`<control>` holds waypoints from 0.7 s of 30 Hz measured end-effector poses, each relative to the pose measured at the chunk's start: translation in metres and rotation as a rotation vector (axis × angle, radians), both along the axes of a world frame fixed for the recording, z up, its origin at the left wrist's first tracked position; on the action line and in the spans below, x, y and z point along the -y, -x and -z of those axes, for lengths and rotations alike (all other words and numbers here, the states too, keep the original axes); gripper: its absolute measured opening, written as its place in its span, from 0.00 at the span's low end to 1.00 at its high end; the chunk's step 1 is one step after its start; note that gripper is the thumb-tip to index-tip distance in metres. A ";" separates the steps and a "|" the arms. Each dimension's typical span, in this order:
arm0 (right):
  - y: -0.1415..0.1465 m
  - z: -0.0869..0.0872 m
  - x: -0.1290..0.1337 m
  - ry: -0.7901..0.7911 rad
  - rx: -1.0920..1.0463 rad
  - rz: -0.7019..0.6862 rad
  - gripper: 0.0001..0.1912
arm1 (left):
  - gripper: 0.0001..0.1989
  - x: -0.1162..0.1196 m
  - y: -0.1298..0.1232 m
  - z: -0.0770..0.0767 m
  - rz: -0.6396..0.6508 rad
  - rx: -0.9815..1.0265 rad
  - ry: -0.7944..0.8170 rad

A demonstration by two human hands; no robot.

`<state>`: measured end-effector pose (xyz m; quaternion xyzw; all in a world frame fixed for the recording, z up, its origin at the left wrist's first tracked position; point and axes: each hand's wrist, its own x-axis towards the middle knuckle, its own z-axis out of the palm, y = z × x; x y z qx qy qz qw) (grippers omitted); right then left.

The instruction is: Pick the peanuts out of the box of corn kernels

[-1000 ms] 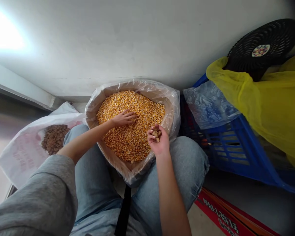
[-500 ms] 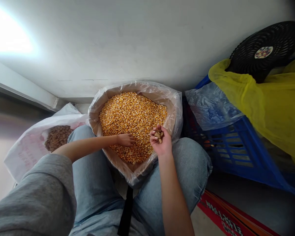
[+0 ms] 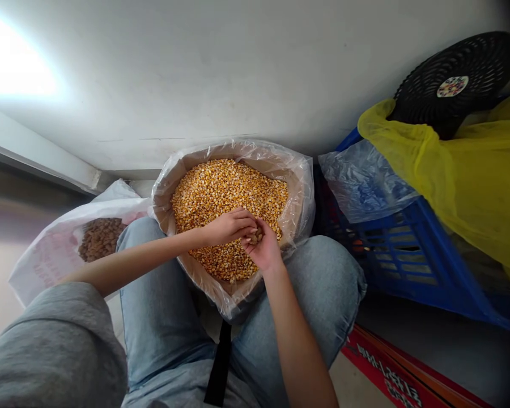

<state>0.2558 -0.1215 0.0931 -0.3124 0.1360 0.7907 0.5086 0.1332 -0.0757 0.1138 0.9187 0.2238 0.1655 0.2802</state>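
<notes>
Yellow corn kernels fill a sack lined with clear plastic between my knees. Over the right side of the corn, my right hand is cupped palm up around several unshelled peanuts. My left hand reaches across from the left, its fingers drawn together at the peanuts and touching the right hand's fingers. The left fingertips are partly hidden against the right palm, and whatever is between them cannot be made out.
A white bag of brown lumps, perhaps peanuts, lies left of my knee. To the right stand a blue crate, yellow netting and a black fan. A red box sits below. The wall rises behind the sack.
My left hand has lifted off the corn and moved right to the peanuts in my right palm. My right hand has shifted slightly left, still holding them.
</notes>
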 end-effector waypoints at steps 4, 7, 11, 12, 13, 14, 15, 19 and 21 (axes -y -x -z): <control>0.000 -0.002 0.002 -0.011 -0.043 0.043 0.07 | 0.13 0.004 -0.007 0.002 -0.112 0.104 0.118; -0.004 -0.004 0.002 -0.049 -0.046 0.020 0.06 | 0.17 0.000 0.001 0.004 -0.321 0.146 0.219; -0.012 -0.003 0.001 -0.061 -0.004 0.077 0.04 | 0.17 -0.004 0.029 0.022 -0.431 -0.231 -0.001; -0.013 -0.003 0.001 -0.061 0.004 0.088 0.04 | 0.17 -0.002 0.037 0.030 -0.356 -0.371 -0.060; -0.014 -0.002 0.001 -0.061 0.009 0.093 0.03 | 0.16 0.002 0.043 0.040 -0.221 -0.500 -0.083; -0.014 -0.001 0.001 -0.060 0.011 0.095 0.03 | 0.15 0.008 0.047 0.050 -0.033 -0.608 -0.069; -0.013 -0.001 0.001 -0.058 0.012 0.092 0.03 | 0.12 0.015 0.050 0.061 0.101 -0.660 -0.036; -0.011 0.002 0.001 -0.036 0.008 0.061 0.03 | 0.09 0.042 0.050 0.102 0.336 -0.764 0.076; -0.011 0.001 0.001 -0.023 0.015 0.058 0.04 | 0.12 0.049 0.048 0.116 0.385 -0.800 0.117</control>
